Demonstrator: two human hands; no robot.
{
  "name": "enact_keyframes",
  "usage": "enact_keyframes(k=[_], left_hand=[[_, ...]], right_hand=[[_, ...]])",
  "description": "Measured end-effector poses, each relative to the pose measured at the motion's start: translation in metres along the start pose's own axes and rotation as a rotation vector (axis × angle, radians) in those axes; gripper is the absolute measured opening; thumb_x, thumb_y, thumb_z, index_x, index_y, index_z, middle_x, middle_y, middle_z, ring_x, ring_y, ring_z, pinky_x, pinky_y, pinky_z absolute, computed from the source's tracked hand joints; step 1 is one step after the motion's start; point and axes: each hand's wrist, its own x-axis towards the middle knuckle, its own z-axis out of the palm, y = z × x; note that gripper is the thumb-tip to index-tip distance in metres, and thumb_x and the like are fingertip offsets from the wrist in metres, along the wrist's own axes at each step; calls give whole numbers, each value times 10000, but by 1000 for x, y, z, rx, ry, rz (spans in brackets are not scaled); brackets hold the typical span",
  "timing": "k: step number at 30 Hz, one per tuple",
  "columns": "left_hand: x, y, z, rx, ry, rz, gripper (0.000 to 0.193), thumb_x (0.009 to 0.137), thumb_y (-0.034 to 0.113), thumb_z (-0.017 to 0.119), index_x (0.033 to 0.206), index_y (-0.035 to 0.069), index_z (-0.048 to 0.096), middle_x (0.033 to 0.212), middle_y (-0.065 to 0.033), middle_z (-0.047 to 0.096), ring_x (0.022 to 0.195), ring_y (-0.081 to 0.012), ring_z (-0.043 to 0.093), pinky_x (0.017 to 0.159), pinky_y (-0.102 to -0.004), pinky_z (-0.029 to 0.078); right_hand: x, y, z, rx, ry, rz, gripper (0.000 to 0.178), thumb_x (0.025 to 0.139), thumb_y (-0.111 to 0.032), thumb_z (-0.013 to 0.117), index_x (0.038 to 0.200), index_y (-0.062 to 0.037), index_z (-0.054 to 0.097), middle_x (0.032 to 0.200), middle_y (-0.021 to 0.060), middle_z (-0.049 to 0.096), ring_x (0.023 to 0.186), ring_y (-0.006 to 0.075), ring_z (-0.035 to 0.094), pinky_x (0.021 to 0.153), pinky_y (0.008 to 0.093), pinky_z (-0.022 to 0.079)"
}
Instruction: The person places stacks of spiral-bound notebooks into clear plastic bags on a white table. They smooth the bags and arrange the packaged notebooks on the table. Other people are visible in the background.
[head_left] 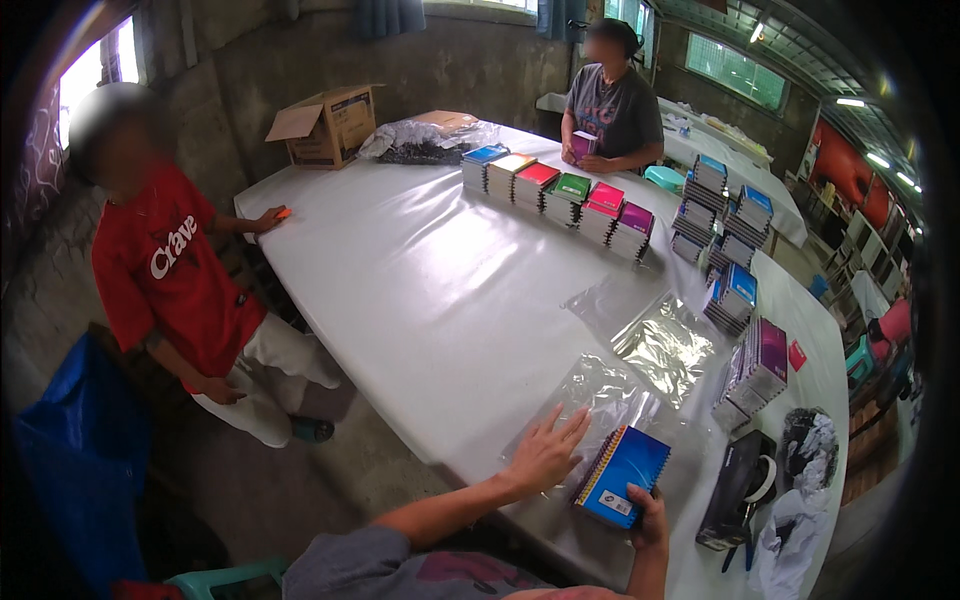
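Observation:
My right hand (pixel 650 516) grips a small stack of spiral notebooks (pixel 632 468) at its near right corner. The top cover is blue with a white label, and coloured coil bindings run down the left side. Beside the stack, my left hand (pixel 548 452) lies with its fingers stretched out on a clear plastic bag (pixel 598 388). More clear plastic bags (pixel 668 348) lie flat just beyond it. To the right stands a tall pile of purple-covered notebooks (pixel 762 362), with blue-covered notebooks (pixel 738 287) piled behind it.
A black tape dispenser (pixel 735 490) and crumpled plastic (pixel 800 500) lie at the right edge of the white-covered table (pixel 400 290). Notebook stacks (pixel 568 195) line the far side. A person in red (pixel 175 270) stands left; another (pixel 615 115) holds a notebook opposite. An open cardboard box (pixel 335 128) sits far left.

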Motion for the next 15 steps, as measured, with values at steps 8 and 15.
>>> enact_keyframes(k=[8, 15], left_hand=[[17, -22, 3, -482, 450, -103, 717, 773, 120, 722, 1392, 228, 379, 1429, -223, 247, 1165, -286, 498, 911, -406, 461], [15, -42, 5, -1111, 157, -191, 608, 812, 108, 706, 1347, 173, 425, 885, -95, 617, 867, -124, 615, 694, -273, 490]], right_hand=[[-1, -4, 2, -28, -38, 17, 589, 713, -143, 716, 1208, 48, 460, 1034, 149, 606, 875, 261, 643, 772, 385, 554], [-3, -4, 3, -13, -26, 20, 599, 704, -131, 728, 1214, 27, 458, 1039, 135, 594, 872, 251, 636, 763, 378, 554]])
